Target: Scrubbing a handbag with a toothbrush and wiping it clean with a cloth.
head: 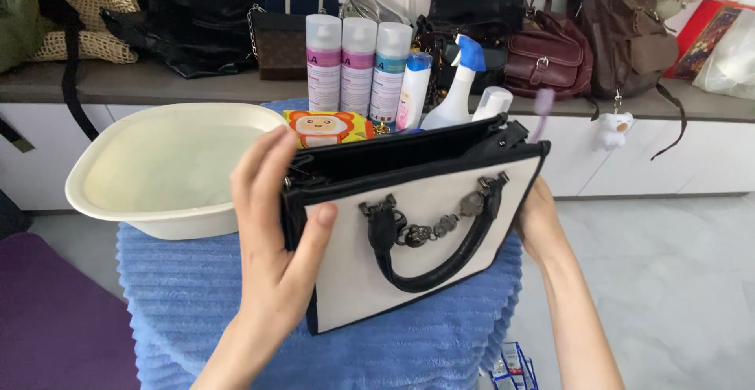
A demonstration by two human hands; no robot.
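Note:
A cream handbag (pixel 440 201) with black trim, a black handle and a metal chain is held up over a small table covered by a blue towel (pixel 197 296). My left hand (pixel 271 233) grips its left edge, thumb on the front panel. My right hand (pixel 539 221) holds its right edge from behind, mostly hidden by the bag. The bag's top is open and tilted slightly.
A cream plastic basin (pixel 169 166) holding water sits at the table's left. Behind the bag stand three spray cans (pixel 358 68), a small bottle, a blue-topped spray bottle (pixel 456 91) and an orange cartoon packet (pixel 326 126). Several bags line the shelf (pixel 157 83) behind.

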